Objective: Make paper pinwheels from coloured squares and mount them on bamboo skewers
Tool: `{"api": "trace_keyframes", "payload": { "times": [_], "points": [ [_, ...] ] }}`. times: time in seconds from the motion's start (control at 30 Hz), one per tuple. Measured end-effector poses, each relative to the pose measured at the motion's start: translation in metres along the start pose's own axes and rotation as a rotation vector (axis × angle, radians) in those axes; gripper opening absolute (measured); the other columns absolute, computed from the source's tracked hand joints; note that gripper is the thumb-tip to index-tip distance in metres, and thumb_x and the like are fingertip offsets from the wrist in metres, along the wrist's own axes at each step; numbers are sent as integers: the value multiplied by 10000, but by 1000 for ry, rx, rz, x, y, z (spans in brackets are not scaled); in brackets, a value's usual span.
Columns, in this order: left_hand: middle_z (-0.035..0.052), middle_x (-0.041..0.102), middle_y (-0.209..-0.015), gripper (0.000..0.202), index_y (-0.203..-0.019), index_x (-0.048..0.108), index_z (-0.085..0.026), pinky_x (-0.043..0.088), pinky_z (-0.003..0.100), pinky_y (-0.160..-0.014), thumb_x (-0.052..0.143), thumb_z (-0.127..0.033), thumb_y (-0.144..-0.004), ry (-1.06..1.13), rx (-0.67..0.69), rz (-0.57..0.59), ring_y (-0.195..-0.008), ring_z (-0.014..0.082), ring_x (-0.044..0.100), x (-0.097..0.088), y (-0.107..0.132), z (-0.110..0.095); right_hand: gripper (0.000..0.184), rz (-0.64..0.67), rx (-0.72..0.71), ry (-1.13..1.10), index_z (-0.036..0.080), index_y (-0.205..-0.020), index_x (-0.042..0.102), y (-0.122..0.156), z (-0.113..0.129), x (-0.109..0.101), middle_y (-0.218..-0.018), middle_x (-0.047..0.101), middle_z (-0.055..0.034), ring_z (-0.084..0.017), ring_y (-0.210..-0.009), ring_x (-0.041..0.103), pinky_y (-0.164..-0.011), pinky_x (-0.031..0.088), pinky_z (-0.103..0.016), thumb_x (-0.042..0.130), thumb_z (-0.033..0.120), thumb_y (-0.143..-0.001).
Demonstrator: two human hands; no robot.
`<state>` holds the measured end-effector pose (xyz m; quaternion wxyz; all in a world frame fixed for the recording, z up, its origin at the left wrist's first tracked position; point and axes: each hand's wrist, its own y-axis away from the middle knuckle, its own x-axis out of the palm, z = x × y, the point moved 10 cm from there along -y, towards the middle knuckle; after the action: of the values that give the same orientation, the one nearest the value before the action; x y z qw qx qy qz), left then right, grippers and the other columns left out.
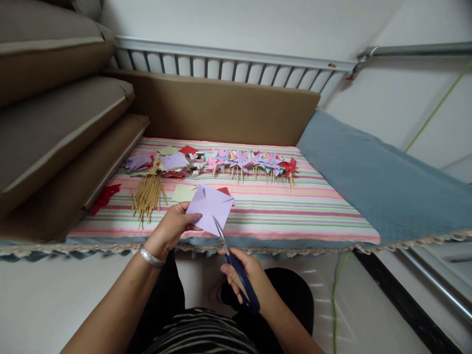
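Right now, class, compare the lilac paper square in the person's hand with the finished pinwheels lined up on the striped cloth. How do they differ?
The lilac paper square is one flat sheet; the finished pinwheels are folded into vanes. The square is held up by the left hand, with scissors in the right hand at its lower edge; the pinwheels lie on the striped cloth. The square has no stick; the pinwheels sit on sticks. Both are coloured paper.

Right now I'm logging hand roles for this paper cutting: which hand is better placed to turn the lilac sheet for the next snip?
Probably the left. The left hand already pinches the lilac paper square at its edge, while the right hand is occupied gripping the blue-handled scissors, whose blades meet the sheet's lower corner.
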<state>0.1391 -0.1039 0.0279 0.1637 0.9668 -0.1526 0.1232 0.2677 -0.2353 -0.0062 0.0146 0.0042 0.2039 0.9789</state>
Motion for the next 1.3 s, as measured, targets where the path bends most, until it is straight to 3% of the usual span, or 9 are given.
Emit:
{"api": "trace_keyframes", "payload": {
  "times": [0.37,0.5,0.57,0.7,0.83,0.93,1.07,1.17,1.3],
  "points": [
    [39,666,-724,280,-821,672,-92,543,217,-495,758,-138,-558,-18,10,8,-563,119,612,-1,-5,2,449,-11,-54,179,174,-1085,555,-7,-1,-2,-503,471,78,-59,-326,398,-308,320,-172,589,450,-732],
    [42,663,-696,238,-773,659,-88,543,223,-477,749,-107,-554,8,-2,-37,-549,126,614,-11,-9,6,405,88,-164,259,216,-1146,520,-3,2,1,-722,609,7,-120,-559,590,-556,507,-260,581,309,-757],
    [42,663,-687,223,-747,648,-92,551,239,-483,746,-86,-547,44,-9,-73,-556,138,622,-19,-12,9,427,112,-221,275,229,-1141,531,0,-2,-2,-849,646,-33,-157,-713,627,-696,515,-305,619,247,-724],
    [46,676,-714,208,-761,643,-105,555,243,-506,723,-72,-572,166,21,-149,-592,144,635,-29,-17,13,475,-83,-211,31,216,-1111,531,-7,-17,-26,-845,657,-62,-214,-760,644,-745,506,-374,700,298,-674],
    [47,698,-791,225,-818,645,-133,554,253,-583,709,-93,-606,323,24,-181,-663,143,645,-9,-13,31,609,-271,-306,-213,244,-1227,407,-22,0,-31,-1048,621,-72,-225,-958,620,-862,474,-388,670,428,-709],
    [43,709,-830,235,-830,646,-142,533,254,-650,720,-121,-608,414,22,-169,-715,148,652,16,-3,47,571,-362,-376,-379,231,-1176,447,-38,23,-30,-939,629,-32,-198,-886,624,-823,484,-356,699,372,-684],
    [66,716,-832,242,-842,661,-124,521,296,-698,735,-189,-621,440,9,-57,-719,173,654,41,5,53,427,-347,-354,-514,209,-988,515,-58,34,-32,-830,622,6,-154,-699,607,-651,496,-286,717,258,-615],
    [89,717,-872,291,-908,673,-116,515,306,-703,724,-252,-655,412,-19,18,-730,187,657,43,2,48,423,-218,-305,-484,196,-966,527,-66,37,-32,-841,628,1,-154,-699,599,-617,489,-269,718,216,-588],
    [95,720,-821,353,-884,689,-101,501,287,-633,779,-239,-572,292,-62,5,-661,189,652,30,-13,45,490,-88,-247,-326,183,-1024,536,-71,42,-35,-827,625,-5,-159,-695,590,-612,485,-268,733,229,-578]
  ]
}}
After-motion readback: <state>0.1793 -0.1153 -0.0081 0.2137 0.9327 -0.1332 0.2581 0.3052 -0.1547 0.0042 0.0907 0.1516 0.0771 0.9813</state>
